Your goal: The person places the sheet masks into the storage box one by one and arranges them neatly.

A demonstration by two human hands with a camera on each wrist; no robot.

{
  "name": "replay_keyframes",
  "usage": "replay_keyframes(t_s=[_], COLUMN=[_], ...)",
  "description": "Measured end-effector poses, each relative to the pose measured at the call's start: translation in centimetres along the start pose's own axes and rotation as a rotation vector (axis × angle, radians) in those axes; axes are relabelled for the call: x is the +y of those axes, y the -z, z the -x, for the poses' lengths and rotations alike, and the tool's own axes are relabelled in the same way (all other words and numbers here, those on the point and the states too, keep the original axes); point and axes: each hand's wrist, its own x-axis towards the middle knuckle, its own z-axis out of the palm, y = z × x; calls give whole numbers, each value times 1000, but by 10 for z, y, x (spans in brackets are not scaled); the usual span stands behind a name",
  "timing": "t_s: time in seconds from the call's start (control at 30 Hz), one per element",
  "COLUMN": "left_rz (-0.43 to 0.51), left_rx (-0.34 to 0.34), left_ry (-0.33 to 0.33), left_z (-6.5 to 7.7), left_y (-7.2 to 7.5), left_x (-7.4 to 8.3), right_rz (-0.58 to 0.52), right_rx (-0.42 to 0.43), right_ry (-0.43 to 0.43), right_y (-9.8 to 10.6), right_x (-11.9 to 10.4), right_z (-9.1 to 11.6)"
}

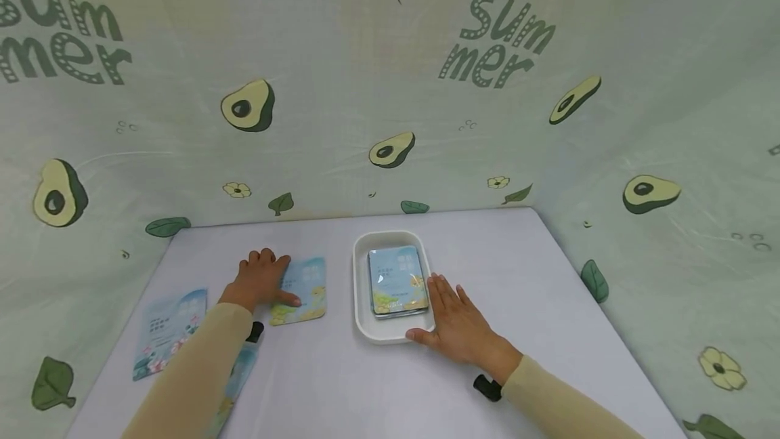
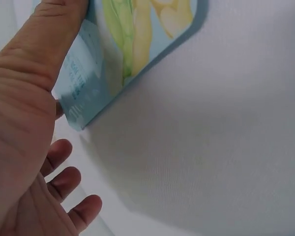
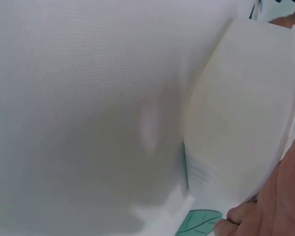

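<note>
Two packets at left: a flowered packet [image 1: 170, 334] lies just inside the left table edge, with a narrow strip of tabletop [image 1: 548, 290] beyond it; a half-hidden packet [image 1: 240, 370] lies nearer, partly under the left sleeve [image 1: 195, 371].
Left hand [image 1: 262, 283]: pinches the blue packet by its left side, thumb over the printed face; in the left wrist view a fingertip shows behind its edge, and the other fingers are bent, off it.
Blue packet [image 1: 311, 283]: right of the left hand and well left of the right hand; its right and near edges are exposed.
Middle gap: a strip of tabletop runs between the blue packet and the white tray, widening into the near part of the table.
White tray [image 1: 359, 290]: stands between the hands, closer to the right one; a band of tabletop separates its far rim from the far table edge.
Tray packet [image 1: 398, 280]: lies face up inside, a dark edge showing beneath it; a count below cannot be told.
Right hand [image 1: 460, 327]: fingers straight, resting against the tray's right rim, thumb at the near right corner.
Right side: broad tabletop stretches from the right hand to the slanting right table edge, with printed cloth [image 1: 701, 276] past it.
</note>
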Motion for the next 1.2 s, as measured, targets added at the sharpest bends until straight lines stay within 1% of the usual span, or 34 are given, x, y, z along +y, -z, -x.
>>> replay_keyframes(t_s=[0.17,0.27,0.37,0.5,0.67,0.73,0.8,0.93,1.1,1.2], left_rz=[5,8,23,52,69,93,140,229,287,330], left_rx=[24,37,65,133,253,293,319,334,324,311], left_ry=[12,34,46,48,66,83,103,115,95,100], left_z=[2,3,5,10,15,17,20,29,39,43], left_y=[-1,-2,-3,-2,-4,-7,-9,-9,-9,-11], left_x=[2,4,5,6,5,5,5,8,10,9], right_rz=[1,4,-1,-8,-17,-20,-22,-26,-25,-23], right_rx=[2,-3,-8,-8,-2,0,0,3,12,15], right_ry=[2,1,-2,-2,3,4,3,2,13,21], right_y=[0,0,0,0,-1,-1,-1,-2,-3,-3], right_x=[-1,-1,0,0,1,1,1,2,2,2], right_z=[1,1,1,1,1,1,2,2,2,2])
